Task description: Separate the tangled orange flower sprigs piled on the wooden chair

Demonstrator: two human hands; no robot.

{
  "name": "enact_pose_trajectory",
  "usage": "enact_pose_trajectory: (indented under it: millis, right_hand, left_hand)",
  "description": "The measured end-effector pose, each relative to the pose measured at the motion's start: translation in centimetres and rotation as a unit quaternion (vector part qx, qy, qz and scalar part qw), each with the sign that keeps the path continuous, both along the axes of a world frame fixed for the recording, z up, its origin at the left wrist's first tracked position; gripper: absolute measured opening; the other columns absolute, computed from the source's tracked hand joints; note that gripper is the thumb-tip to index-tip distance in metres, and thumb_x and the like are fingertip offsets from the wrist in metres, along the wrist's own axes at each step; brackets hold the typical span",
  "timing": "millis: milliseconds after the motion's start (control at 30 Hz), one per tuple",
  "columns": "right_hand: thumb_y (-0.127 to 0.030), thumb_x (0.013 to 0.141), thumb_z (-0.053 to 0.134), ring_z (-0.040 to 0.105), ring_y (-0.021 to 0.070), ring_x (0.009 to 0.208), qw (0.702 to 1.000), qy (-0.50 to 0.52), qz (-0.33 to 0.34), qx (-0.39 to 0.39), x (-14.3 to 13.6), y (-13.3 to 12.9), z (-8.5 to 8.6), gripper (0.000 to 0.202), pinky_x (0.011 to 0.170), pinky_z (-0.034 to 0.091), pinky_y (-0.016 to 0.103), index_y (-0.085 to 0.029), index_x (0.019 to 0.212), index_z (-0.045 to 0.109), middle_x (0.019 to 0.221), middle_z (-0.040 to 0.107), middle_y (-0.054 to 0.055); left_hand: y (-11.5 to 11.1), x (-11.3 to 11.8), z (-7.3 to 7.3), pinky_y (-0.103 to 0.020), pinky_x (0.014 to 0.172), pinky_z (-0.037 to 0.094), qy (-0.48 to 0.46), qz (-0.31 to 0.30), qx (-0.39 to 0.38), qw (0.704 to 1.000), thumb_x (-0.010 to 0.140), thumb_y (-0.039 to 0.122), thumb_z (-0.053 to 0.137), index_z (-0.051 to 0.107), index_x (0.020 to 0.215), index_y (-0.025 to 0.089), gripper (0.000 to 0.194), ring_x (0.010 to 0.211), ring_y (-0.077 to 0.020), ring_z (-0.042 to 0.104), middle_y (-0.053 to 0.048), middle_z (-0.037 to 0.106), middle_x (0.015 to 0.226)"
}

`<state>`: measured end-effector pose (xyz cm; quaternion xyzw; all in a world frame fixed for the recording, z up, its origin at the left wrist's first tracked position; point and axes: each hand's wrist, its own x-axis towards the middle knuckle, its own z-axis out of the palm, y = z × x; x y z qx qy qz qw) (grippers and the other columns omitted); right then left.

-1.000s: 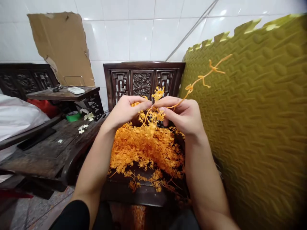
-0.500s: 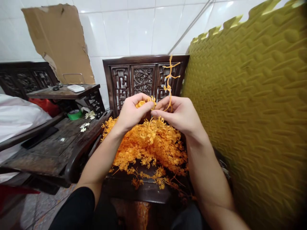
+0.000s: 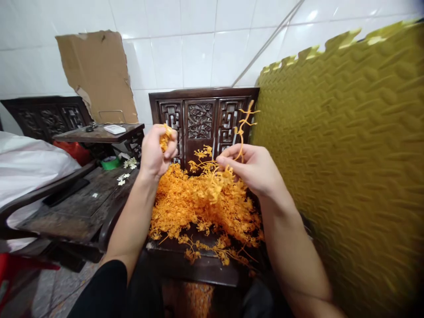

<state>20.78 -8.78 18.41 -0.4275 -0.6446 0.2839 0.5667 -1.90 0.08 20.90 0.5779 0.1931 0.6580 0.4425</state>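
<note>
My left hand [image 3: 155, 152] is closed in a fist around a bunch of orange artificial flower pieces [image 3: 165, 138], which show between thumb and fingers. Between thumb and fingertips, my right hand [image 3: 250, 168] pinches an orange plastic flower stem [image 3: 245, 121]. Its thin bare branches rise above the hand, and blossoms hang below and to the left. Under both hands a large heap of orange artificial flowers [image 3: 179, 203] covers much of the dark wooden chair seat [image 3: 202, 267]. Some loose sprigs [image 3: 218, 249] lie along the seat's front.
A yellow foam mat [image 3: 344, 145] stands close on the right. At left, a dark wooden bench [image 3: 76, 212] bears green tape [image 3: 111, 163] and small pale flowers [image 3: 122, 179]. A cardboard sheet [image 3: 96, 75] leans on the tiled wall behind a small table [image 3: 82, 134].
My left hand has pulled away to the left from my right hand and closed round its flower pieces. My right hand still pinches the stem, now tilted further right.
</note>
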Motion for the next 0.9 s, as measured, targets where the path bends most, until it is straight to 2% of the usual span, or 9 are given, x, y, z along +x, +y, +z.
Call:
enact_pose_trajectory:
  millis: [67,167,333,433,533,633,700,800,900]
  right_hand:
    - [-0.048,0.075,0.091,0.053,0.0096,0.048,0.999,0.042,0.016,0.010,0.2,0.0,0.1,0.036,0.042,0.038,0.024,-0.017,0.080,0.074,0.067,0.071,0.004]
    - [-0.046,0.074,0.092,0.056,0.0103,0.052,0.997,0.066,0.013,0.029,0.3,-0.1,0.2,0.035,0.044,0.041,0.024,-0.017,0.080,0.074,0.068,0.071,0.003]
    - [-0.046,0.075,0.092,0.057,0.0105,0.052,0.993,0.107,-0.027,0.052,-0.1,0.4,-0.4,0.035,0.040,0.039,0.024,-0.019,0.085,0.072,0.073,0.071,0.004]
    - [-0.043,0.077,0.091,0.050,0.0076,0.045,0.990,0.126,-0.049,0.050,-0.5,1.1,-1.0,0.033,0.036,0.034,0.023,-0.021,0.085,0.068,0.073,0.069,0.002]
    - [-0.037,0.075,0.092,0.059,0.0104,0.057,0.986,0.152,-0.032,0.061,-0.8,1.7,-1.4,0.029,0.047,0.052,0.025,-0.022,0.084,0.068,0.082,0.068,0.002]
    - [-0.030,0.073,0.093,0.065,0.0131,0.070,0.982,0.175,-0.027,0.071,-1.1,2.2,-1.8,0.030,0.062,0.062,0.029,-0.023,0.094,0.073,0.089,0.069,0.002]
    - [-0.028,0.074,0.091,0.065,0.0132,0.072,0.979,0.180,-0.042,0.084,-1.3,2.6,-2.3,0.036,0.065,0.062,0.029,-0.024,0.106,0.076,0.089,0.070,0.002]
    - [-0.030,0.077,0.089,0.066,0.0126,0.070,0.972,0.193,-0.076,0.113,-2.0,3.3,-3.4,0.031,0.065,0.061,0.029,-0.023,0.106,0.079,0.087,0.073,0.001]
    - [-0.031,0.077,0.089,0.066,0.0119,0.065,0.966,0.203,-0.105,0.119,-2.9,3.5,-4.5,0.021,0.060,0.059,0.027,-0.022,0.092,0.079,0.084,0.076,0.001]
  left_hand:
    - [-1.2,0.6,-0.4,-0.027,0.041,0.013,0.019,-0.033,-0.032,0.999,0.085,0.043,0.058,0.033,0.075,0.023,0.034,0.037,-0.0004,0.022,0.004,0.066,0.075]
    - [-2.2,1.4,-1.3,-0.021,0.039,0.011,0.013,-0.084,-0.077,0.993,0.077,0.035,0.060,0.031,0.074,0.022,0.031,0.033,0.0011,0.020,0.007,0.062,0.065]
    - [-2.4,0.5,-2.0,-0.018,0.036,0.012,0.066,-0.184,-0.135,0.971,0.072,0.021,0.060,0.055,0.100,0.022,0.028,0.029,-0.0003,0.023,0.007,0.062,0.059]
    - [-2.6,-0.1,-2.2,-0.020,0.035,0.014,0.100,-0.184,-0.131,0.969,0.072,0.019,0.060,0.064,0.095,0.018,0.024,0.030,-0.0016,0.036,-0.001,0.071,0.070]
    - [-2.6,-0.7,-2.5,-0.022,0.035,0.014,0.134,-0.162,-0.123,0.970,0.070,0.016,0.062,0.067,0.082,0.017,0.012,0.034,-0.0037,0.045,-0.005,0.075,0.082]
    - [-2.5,-1.5,-2.8,-0.022,0.038,0.016,0.147,-0.140,-0.117,0.972,0.078,0.022,0.071,0.073,0.082,0.018,0.006,0.036,-0.0016,0.036,-0.001,0.067,0.073]
    - [-2.6,-1.9,-3.0,-0.022,0.041,0.017,0.199,-0.124,-0.105,0.966,0.086,0.037,0.075,0.077,0.090,0.020,0.019,0.038,-0.0028,0.032,0.003,0.058,0.062]
    - [-3.6,-1.6,-3.6,-0.024,0.051,0.039,0.385,-0.120,-0.050,0.914,0.088,0.047,0.077,0.081,0.095,0.020,0.028,0.053,-0.0094,0.054,-0.001,0.068,0.067]
    - [-5.0,0.3,-4.6,-0.032,0.083,0.054,0.497,-0.101,0.003,0.862,0.090,0.049,0.075,0.082,0.097,0.020,0.031,0.087,-0.0188,0.072,-0.005,0.081,0.096]
